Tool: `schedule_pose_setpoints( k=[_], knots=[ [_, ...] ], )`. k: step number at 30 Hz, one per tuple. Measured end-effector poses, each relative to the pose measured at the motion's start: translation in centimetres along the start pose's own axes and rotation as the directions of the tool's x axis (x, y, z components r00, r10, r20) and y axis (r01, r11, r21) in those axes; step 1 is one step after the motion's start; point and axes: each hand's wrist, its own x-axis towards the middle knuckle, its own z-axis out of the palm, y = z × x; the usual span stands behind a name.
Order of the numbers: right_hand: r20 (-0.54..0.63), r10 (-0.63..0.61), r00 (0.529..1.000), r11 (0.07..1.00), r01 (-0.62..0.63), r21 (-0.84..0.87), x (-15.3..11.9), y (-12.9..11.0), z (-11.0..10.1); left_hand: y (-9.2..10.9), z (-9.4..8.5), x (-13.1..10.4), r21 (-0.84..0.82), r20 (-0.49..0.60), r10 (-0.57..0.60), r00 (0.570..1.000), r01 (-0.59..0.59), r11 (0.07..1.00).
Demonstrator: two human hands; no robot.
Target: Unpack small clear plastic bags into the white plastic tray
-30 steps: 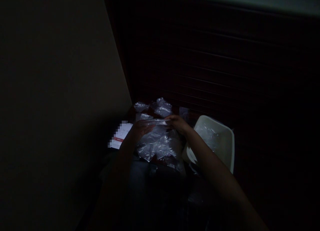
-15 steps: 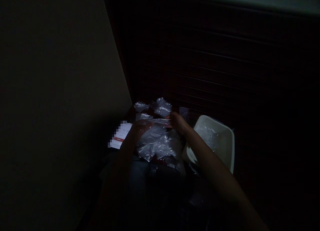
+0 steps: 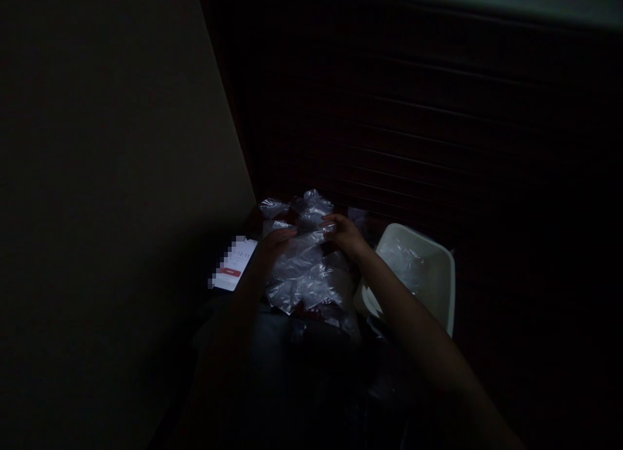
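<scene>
Clear bags (image 3: 302, 255) beside cream bin (image 3: 442, 278)

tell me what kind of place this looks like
Probably a dim corner of a room indoors, though it is too dark to say which room: a plain pale wall, dark slatted panelling and a lit phone show it.

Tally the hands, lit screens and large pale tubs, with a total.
Hands, left hand and right hand: 2
Lit screen: 1
Large pale tub: 1
Total: 4
Clear plastic pieces overlap too much in the dark to count.
</scene>
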Motion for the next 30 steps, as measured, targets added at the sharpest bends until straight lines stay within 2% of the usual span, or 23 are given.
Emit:
schedule_pose_setpoints(
  k=[4,7,9,10,12,15,18,25,28,30],
  knots=[
    [0.018,-0.029,0.999,1.000,0.029,0.002,0.1,0.2,0.0,-0.1,0.2,-0.4,0.208,-0.122,0.200,0.972,-0.172,0.963],
    [0.013,-0.062,0.998,0.998,0.062,-0.023,0.1,0.2,0.1,0.0,0.3,-1.0,0.278,-0.217,0.368,0.904,-0.304,0.911],
    [0.029,-0.082,0.996,0.996,0.083,-0.039,0.1,0.2,0.1,0.0,0.6,-1.5,0.329,-0.199,0.474,0.858,-0.397,0.857],
    [0.043,-0.092,0.995,0.995,0.094,-0.042,0.1,0.3,0.2,0.0,0.8,-1.6,0.345,-0.163,0.495,0.853,-0.421,0.839],
    [0.080,-0.109,0.991,0.993,0.112,-0.035,0.1,0.4,0.2,-0.2,1.4,-1.9,0.369,-0.064,0.464,0.884,-0.411,0.834],
    [0.121,-0.144,0.982,0.989,0.145,-0.004,0.3,0.6,0.3,-0.6,2.1,-2.1,0.402,0.086,0.328,0.941,-0.334,0.852],
    [0.144,-0.191,0.971,0.981,0.191,0.014,0.3,0.8,0.3,-1.0,2.5,-2.1,0.418,0.156,0.246,0.957,-0.290,0.861],
    [0.163,-0.270,0.949,0.958,0.281,-0.050,0.2,0.9,0.5,-1.6,2.8,-1.7,0.348,0.071,0.093,0.993,-0.112,0.931],
    [0.060,-0.323,0.945,0.928,0.328,-0.176,0.4,1.3,0.5,-1.4,2.7,-1.6,0.326,0.015,0.100,0.995,-0.099,0.940],
    [-0.042,-0.395,0.918,0.881,0.366,-0.300,0.5,1.4,0.4,-1.4,2.6,-1.5,0.328,-0.008,0.114,0.993,-0.105,0.939]
  ],
)
